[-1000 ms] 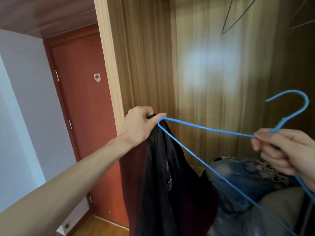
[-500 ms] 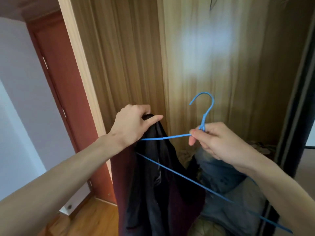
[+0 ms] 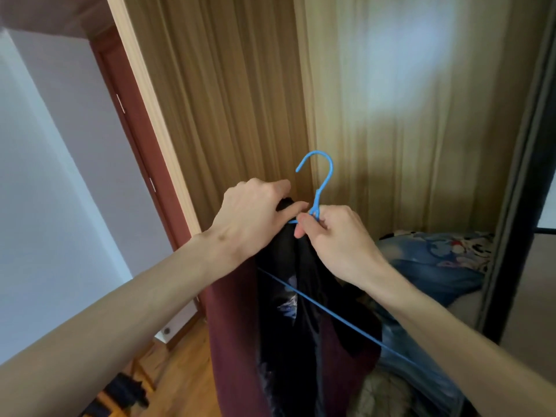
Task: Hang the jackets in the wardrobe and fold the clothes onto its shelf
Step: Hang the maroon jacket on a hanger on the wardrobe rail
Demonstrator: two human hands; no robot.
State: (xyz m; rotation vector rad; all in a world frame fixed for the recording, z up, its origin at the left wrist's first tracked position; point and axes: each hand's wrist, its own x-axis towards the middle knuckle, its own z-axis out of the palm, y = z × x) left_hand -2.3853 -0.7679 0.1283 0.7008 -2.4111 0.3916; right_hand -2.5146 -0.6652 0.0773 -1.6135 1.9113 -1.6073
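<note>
A dark jacket (image 3: 288,320) with a maroon outside and black lining hangs in front of the open wardrobe (image 3: 391,121). My left hand (image 3: 255,218) grips its collar at the top. My right hand (image 3: 334,236) pinches the neck of a blue wire hanger (image 3: 319,182), just right of the left hand, fingers touching. The hook points up. The hanger's bottom bar runs diagonally across the jacket's lining toward the lower right. One hanger arm seems tucked inside the collar, but the hands hide it.
Blue patterned clothes (image 3: 433,260) lie piled on the wardrobe shelf at the right. A dark sliding door frame (image 3: 517,206) stands at the far right. A red-brown door (image 3: 135,139) and white wall are on the left, with wooden floor (image 3: 180,380) below.
My right hand has brought the hanger left until its neck meets my left hand at the collar. The hanger has slid further into the jacket. The view has shifted right.
</note>
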